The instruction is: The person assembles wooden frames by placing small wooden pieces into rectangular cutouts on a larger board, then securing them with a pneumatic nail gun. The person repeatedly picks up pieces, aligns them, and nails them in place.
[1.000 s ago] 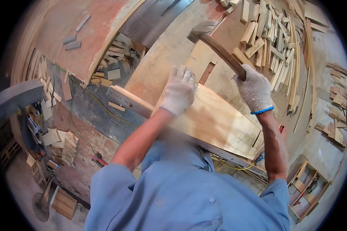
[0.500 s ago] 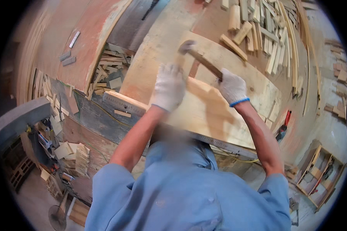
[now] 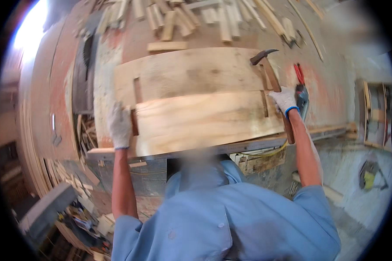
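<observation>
A wide wooden panel (image 3: 183,74) with a curved far edge lies on the workbench in front of me. Narrow slots show near both its ends, and its near half is a paler, smooth board (image 3: 204,117). My left hand (image 3: 119,126), in a white knit glove, rests at the panel's left end beside a slot, its slightly blurred fingers stretched forward. At the right end, my gloved right hand (image 3: 285,99) is closed round the wooden handle of a claw hammer (image 3: 272,76). The hammer's dark head points away from me, over the panel's far right corner.
Loose wood strips (image 3: 174,24) are piled across the far side of the bench. Right of the hammer lies a red-handled tool (image 3: 300,85). A metal-edged beam (image 3: 265,143) runs along the bench front. Offcuts fill an opening (image 3: 87,130) at left; a wooden frame (image 3: 374,113) stands far right.
My view has turned, and the panel now lies straight across in front of me. My hands have moved apart to its two ends. The hammer, raised over the panel before, is now at its right end.
</observation>
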`<state>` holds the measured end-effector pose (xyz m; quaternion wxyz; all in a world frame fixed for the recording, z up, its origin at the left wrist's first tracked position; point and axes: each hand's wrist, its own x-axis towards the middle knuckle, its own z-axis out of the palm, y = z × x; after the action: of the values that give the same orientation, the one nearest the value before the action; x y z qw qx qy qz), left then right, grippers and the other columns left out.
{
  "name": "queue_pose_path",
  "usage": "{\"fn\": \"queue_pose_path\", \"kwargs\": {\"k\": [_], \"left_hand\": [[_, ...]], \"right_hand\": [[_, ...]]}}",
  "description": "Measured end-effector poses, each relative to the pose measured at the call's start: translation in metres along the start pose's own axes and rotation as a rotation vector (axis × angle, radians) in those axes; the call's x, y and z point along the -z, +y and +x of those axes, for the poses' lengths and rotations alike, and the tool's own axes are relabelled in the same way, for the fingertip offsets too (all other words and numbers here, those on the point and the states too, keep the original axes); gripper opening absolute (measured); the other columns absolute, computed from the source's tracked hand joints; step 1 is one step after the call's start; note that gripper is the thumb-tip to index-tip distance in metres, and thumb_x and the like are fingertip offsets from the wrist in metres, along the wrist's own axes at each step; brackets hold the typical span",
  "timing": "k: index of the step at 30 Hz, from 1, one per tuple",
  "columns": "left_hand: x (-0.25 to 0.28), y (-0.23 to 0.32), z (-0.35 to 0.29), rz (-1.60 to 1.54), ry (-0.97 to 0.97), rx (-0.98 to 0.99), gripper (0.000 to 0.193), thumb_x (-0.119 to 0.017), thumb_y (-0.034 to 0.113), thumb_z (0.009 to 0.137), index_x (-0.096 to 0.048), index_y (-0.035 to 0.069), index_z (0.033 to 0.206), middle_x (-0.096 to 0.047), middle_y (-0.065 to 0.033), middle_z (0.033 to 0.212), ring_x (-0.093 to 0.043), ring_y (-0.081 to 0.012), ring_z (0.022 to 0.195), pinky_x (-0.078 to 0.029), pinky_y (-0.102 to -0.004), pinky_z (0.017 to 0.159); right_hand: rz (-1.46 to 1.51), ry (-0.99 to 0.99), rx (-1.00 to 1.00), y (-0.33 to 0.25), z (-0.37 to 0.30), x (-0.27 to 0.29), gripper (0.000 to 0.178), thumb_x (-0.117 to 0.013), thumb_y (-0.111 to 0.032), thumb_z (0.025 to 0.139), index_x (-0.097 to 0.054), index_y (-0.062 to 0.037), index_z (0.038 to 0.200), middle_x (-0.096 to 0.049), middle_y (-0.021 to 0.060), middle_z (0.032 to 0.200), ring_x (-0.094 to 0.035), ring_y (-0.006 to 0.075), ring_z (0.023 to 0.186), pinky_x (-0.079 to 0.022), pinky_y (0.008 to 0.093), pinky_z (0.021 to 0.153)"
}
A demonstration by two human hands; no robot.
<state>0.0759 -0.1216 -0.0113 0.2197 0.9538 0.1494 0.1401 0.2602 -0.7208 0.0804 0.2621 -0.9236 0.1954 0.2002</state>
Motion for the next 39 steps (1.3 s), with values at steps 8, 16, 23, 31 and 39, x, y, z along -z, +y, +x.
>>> {"fn": "queue_pose_path", "kwargs": {"k": [8, 16, 23, 31, 39], "left_hand": [[0.06, 0.012, -0.076, -0.118, -0.119, 0.497, 0.054, -0.053, 0.022, 0.104, -0.05, -0.006, 0.15, -0.056, -0.0229, 0.152, -0.054, -0.0322, 0.139, -0.038, -0.0367, 0.117], [0.065, 0.016, -0.071, -0.233, -0.18, 0.526, 0.047, -0.054, 0.023, 0.103, -0.062, -0.005, 0.141, -0.067, -0.0183, 0.138, -0.062, -0.0253, 0.125, -0.045, -0.0336, 0.108], [0.137, -0.015, 0.015, -0.455, -0.392, 0.773, 0.058, -0.062, 0.057, 0.101, -0.075, 0.002, 0.111, -0.07, -0.0058, 0.091, -0.064, -0.0142, 0.078, -0.054, -0.0295, 0.069], [0.101, -0.065, 0.139, -0.72, -0.131, 0.875, 0.089, -0.036, 0.08, 0.099, -0.065, 0.004, 0.137, -0.072, -0.016, 0.115, -0.071, -0.0236, 0.085, -0.055, -0.0315, 0.064], [-0.009, -0.107, 0.149, -0.489, -0.314, 0.722, 0.034, -0.063, 0.049, 0.101, -0.069, 0.015, 0.096, -0.054, 0.0035, 0.077, -0.047, -0.0078, 0.065, -0.036, -0.0257, 0.056]], "right_hand": [[-0.393, 0.376, 0.144, 0.139, -0.027, 0.042, 0.039, -0.073, -0.03, 0.086, -0.064, -0.0043, 0.114, -0.068, 0.0201, 0.097, -0.066, 0.041, 0.094, -0.055, 0.05, 0.082], [-0.186, 0.154, -0.099, 0.108, -0.093, -0.023, 0.055, -0.068, -0.039, 0.089, -0.062, -0.0072, 0.134, -0.068, 0.0226, 0.127, -0.064, 0.0423, 0.119, -0.05, 0.0504, 0.103], [0.05, 0.046, 0.229, 0.101, -0.055, 0.059, 0.025, -0.053, -0.025, 0.102, -0.069, -0.0066, 0.103, -0.069, 0.0169, 0.091, -0.068, 0.033, 0.084, -0.053, 0.0467, 0.071], [0.706, 0.124, -0.036, 0.027, 0.058, 0.076, 0.043, -0.056, -0.049, 0.101, -0.068, -0.0087, 0.091, -0.066, 0.0054, 0.077, -0.062, 0.0145, 0.061, -0.048, 0.0339, 0.054], [-0.124, 0.238, 0.08, 0.012, 0.136, 0.017, 0.066, -0.053, -0.06, 0.095, -0.069, -0.0038, 0.127, -0.069, 0.0253, 0.126, -0.065, 0.042, 0.121, -0.05, 0.0495, 0.104]]}}
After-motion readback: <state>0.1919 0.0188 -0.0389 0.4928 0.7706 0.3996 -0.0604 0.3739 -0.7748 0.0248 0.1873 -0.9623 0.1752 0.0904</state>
